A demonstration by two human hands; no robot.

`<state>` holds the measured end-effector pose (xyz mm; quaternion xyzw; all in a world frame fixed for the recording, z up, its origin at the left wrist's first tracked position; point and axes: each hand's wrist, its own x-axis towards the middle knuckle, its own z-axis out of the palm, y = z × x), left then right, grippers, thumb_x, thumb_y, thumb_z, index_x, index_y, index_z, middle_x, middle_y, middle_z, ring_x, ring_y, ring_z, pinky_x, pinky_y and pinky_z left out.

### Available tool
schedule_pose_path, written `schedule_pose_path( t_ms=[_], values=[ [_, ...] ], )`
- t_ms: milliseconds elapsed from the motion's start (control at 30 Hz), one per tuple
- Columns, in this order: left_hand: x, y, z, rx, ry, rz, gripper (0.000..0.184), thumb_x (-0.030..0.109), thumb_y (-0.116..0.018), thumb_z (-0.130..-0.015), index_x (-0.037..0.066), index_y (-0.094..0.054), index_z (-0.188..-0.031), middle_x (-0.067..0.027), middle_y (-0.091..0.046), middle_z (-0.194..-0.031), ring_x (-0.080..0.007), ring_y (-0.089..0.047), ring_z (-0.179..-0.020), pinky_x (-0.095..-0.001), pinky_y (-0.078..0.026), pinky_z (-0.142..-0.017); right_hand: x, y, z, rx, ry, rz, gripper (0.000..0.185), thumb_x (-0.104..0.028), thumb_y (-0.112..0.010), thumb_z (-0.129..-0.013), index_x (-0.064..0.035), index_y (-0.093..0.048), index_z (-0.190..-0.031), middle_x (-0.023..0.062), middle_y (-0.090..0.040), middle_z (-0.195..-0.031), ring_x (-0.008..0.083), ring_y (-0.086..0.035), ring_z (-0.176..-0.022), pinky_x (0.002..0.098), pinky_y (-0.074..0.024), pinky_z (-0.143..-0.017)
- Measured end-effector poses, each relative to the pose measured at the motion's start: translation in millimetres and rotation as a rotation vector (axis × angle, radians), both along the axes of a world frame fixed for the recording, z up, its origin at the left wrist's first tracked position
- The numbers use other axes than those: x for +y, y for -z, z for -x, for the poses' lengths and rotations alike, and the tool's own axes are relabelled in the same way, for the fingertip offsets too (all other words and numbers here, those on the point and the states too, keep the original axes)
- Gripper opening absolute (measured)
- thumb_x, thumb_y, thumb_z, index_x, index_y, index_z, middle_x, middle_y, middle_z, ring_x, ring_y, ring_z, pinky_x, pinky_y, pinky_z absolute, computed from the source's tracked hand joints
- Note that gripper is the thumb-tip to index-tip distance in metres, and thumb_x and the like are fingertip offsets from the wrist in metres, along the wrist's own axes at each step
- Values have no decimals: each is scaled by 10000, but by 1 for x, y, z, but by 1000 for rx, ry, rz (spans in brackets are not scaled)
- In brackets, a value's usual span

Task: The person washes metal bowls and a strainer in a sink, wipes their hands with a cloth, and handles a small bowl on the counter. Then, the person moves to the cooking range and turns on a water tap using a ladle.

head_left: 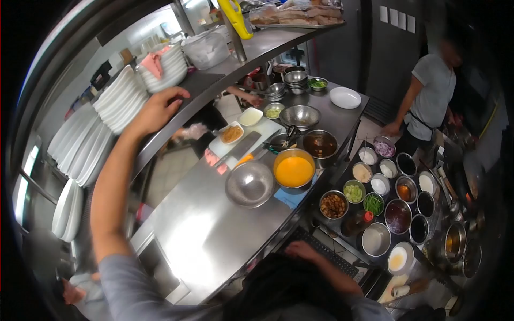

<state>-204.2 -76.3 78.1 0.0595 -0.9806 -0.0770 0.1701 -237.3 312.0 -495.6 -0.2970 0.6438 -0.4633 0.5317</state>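
Observation:
My left hand [162, 108] is raised to the steel shelf [206, 80], its fingers loosely bent over the surface near the edge and nothing in them. Stacks of white plates [121, 100] stand beside it, with a pink cloth [152, 65] on one stack. Low in front of my body is my right hand [301, 250], beside the steel counter [198, 224]; its fingers are too small and partly hidden to read. On the counter between the hands sit a wide metal bowl [250, 184] and a pot of orange liquid [294, 170].
A cleaver [241, 148] lies on a white cutting board [262, 130]. Many ingredient containers, including chopped red onion [384, 147], fill the right-hand station. One co-worker [428, 96] stands beyond it; another person's gloved hand [195, 131] shows under the shelf.

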Motion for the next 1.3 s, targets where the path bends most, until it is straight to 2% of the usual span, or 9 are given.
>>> schedule_pose_path(
  t_ms=[167,267,433,533,633,733,967,1133,1300],
  values=[
    [-1,2,-1,21,23,33,214,31,-570,-913,39,-605,-1124,-87,-640,-1016,-166,-580,-931,-307,-461,-858,-65,-275,27,497,-270,608,197,-215,-629,-892,-30,-674,-942,126,-654,-888,270,-646,-866,350,-504,-762],
    [2,3,0,28,3,-14,212,27,-561,-913,49,-606,-1119,-80,-637,-988,-163,-568,-899,-303,-459,-831,-57,-427,19,780,-506,923,150,-169,-622,-854,-28,-662,-884,134,-628,-891,286,-630,-861,365,-497,-770],
    [0,4,1,30,-24,-9,225,15,-542,-909,50,-601,-1124,-91,-640,-989,-179,-580,-887,-312,-467,-824,-42,-540,-8,1373,-630,1219,132,-188,-613,-804,-56,-625,-807,130,-597,-941,274,-613,-840,355,-496,-720],
    [-3,8,0,48,-13,33,227,18,-532,-906,49,-601,-1121,-108,-645,-1007,-210,-601,-901,-326,-472,-834,-38,-574,-20,1701,-471,1503,104,-150,-623,-719,-75,-604,-789,105,-531,-854,255,-566,-843,330,-464,-730],
    [-4,6,-4,97,-15,120,232,23,-524,-893,47,-601,-1110,-141,-637,-1051,-290,-622,-958,-364,-478,-859,-84,-616,-78,1649,-963,1010,140,-205,-622,-764,-77,-629,-821,104,-594,-899,254,-595,-821,338,-475,-682],
    [-6,12,-1,145,49,177,227,55,-528,-873,81,-625,-1077,-164,-611,-1042,-354,-606,-942,-421,-483,-832,-101,-619,-86,1640,-1007,1072,138,-195,-628,-767,-71,-633,-827,107,-602,-881,259,-604,-815,342,-482,-683],
    [-12,14,-3,184,61,163,228,46,-554,-835,84,-630,-1046,-151,-615,-1004,-342,-605,-954,-425,-483,-838,-110,-625,-91,1564,-971,1197,134,-171,-642,-772,-57,-642,-841,114,-620,-839,271,-627,-799,352,-499,-686],
    [-12,15,-4,178,29,212,227,119,-526,-847,116,-642,-1043,-122,-614,-979,-315,-624,-922,-426,-503,-803,-128,-622,-76,1493,-728,1268,132,-155,-652,-776,-47,-649,-852,119,-633,-809,280,-643,-788,359,-511,-688],
    [-12,8,-10,132,51,228,230,150,-540,-851,118,-646,-1052,-128,-616,-975,-325,-622,-920,-437,-506,-790,-190,-588,-14,1501,-90,1225,132,-146,-678,-797,-45,-676,-881,127,-675,-779,298,-674,-740,387,-537,-671]
  ],
)
